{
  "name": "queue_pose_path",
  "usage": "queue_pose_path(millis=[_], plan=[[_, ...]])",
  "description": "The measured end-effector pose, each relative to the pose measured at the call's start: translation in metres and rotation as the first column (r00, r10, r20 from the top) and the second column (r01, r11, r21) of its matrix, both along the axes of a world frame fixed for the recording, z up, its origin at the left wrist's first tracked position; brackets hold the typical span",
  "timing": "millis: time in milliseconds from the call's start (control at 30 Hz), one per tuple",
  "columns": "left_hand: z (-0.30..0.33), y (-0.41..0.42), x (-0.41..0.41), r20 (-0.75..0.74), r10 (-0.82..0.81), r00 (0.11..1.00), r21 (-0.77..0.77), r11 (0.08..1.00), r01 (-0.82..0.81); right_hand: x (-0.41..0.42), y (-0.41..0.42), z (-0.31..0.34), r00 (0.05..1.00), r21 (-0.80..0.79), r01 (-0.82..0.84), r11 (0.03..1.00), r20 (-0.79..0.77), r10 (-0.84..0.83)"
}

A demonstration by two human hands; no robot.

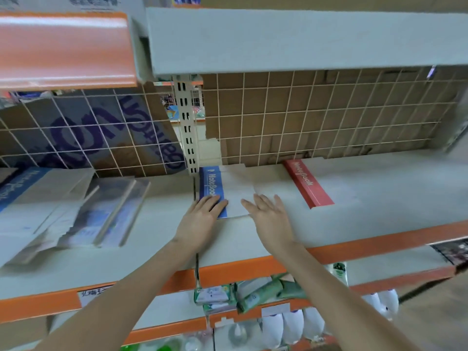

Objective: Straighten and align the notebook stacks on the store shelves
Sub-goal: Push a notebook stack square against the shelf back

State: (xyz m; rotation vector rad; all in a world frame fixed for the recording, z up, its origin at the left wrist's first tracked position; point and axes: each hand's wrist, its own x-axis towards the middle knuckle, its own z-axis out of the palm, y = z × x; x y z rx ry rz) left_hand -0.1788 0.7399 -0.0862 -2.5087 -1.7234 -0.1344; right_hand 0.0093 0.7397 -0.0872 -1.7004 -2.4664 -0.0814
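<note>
1. I've got both arms reaching in over the grey shelf (157,239) with the orange front edge.
2. The left hand (200,215) lies flat, fingers straight, pressing on the near end of the blue-spined notebook (211,184), which sits at the left of the middle bay, right by the slotted upright (186,127).
3. The right hand (269,216) is flat too, fingers spread and relaxed, resting on the near edge of the pale notebook cover (238,186); it grasps nothing.
4. Just to the right, a red-spined notebook (307,183) lies on the same shelf, its spine angled a little against the blue one. Whether its cover touches the pale one I can't tell.
5. Off to the left, a looser, fanned pile of notebooks (63,206) sprawls across the neighbouring bay, blurred.
6. Behind everything, a wire grid (316,115) backed with brown cardboard.
7. Below, green packets (255,292) and white bottles (291,325) sit on the lower shelves.
</note>
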Motion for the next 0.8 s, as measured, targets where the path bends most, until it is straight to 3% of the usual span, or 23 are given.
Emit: queue_pose_path(millis=[100,200,400,800], plan=[[-0.008,0.001,-0.004,0.043,-0.031,0.999,-0.121,0.992,0.036,0.007,0.013,-0.004,0.999,-0.128,0.046,0.991,-0.017,-0.049],[-0.014,0.003,-0.01,0.078,-0.007,0.997,-0.137,0.99,0.018,0.01,0.02,-0.007,0.997,-0.253,0.041,0.967,-0.059,-0.058],[-0.017,0.004,-0.014,0.144,0.158,0.977,-0.147,0.98,-0.137,0.017,0.028,-0.01,0.976,-0.28,0.011,0.96,-0.204,-0.071],[-0.022,0.004,-0.009,0.17,0.228,0.959,-0.122,0.97,-0.209,0.018,0.033,-0.014,0.97,-0.278,0.027,0.96,-0.226,-0.093]])
